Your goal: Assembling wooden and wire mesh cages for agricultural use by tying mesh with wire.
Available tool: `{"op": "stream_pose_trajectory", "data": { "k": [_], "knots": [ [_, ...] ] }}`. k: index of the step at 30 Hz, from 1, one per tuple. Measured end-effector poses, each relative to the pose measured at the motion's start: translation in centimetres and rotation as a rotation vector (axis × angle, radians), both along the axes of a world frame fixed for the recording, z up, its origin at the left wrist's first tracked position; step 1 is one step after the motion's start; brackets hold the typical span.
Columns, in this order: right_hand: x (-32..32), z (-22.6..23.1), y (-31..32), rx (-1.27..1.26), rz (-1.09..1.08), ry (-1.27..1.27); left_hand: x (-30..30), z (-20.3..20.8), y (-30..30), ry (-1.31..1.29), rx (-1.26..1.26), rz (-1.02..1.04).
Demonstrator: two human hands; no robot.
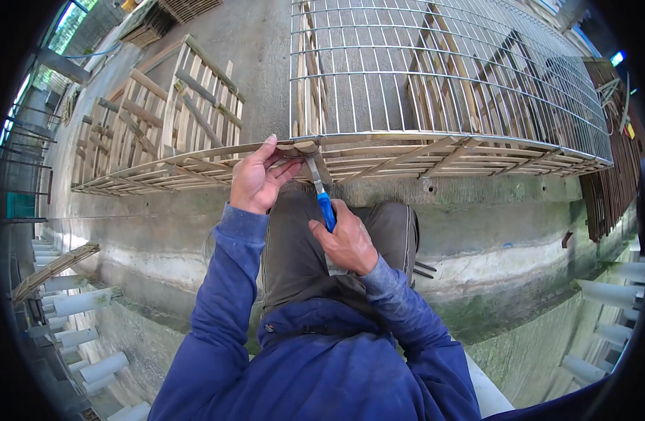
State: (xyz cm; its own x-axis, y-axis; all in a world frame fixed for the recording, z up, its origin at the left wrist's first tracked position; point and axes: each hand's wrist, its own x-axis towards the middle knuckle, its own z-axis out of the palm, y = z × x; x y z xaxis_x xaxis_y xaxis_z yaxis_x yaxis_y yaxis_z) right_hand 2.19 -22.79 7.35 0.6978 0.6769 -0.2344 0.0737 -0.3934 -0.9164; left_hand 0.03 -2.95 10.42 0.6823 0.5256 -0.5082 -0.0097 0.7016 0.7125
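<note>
My right hand [347,241] is closed around the blue grip of a hammer [325,208]. Its metal shaft points away from me, and its head meets the near edge of a slatted wooden panel [385,163]. Just left of the hammer head, my left hand [259,175] is turned palm up, its fingers closed about a thin wooden slat [231,149] along that edge. Whether a nail sits between those fingers is too small to tell. The panel lies across in front of my knees.
A wire mesh sheet [378,70] stretches over the right side beyond the panel, with wooden frames under it. More slatted wooden frames [196,98] stand at the far left. White pipes [84,302] stick out at lower left, and rusty corrugated sheets [606,189] lie at far right.
</note>
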Motion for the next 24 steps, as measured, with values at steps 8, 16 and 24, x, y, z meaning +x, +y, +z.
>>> {"op": "stream_pose_trajectory", "data": {
  "k": [8, 16, 24],
  "knots": [
    [-0.4, -1.2, 0.6, 0.015, -0.063, -0.029, 0.4, -2.1, 1.1, -0.028, 0.071, 0.057],
    [-0.9, -1.4, 0.4, 0.079, -0.117, 0.005, 0.9, -2.3, 0.7, -0.074, 0.111, 0.072],
    [-1.2, -2.7, 0.0, 0.182, -0.128, 0.1, -3.3, 1.1, -4.1, 0.312, 0.949, -0.191]
  ]
}}
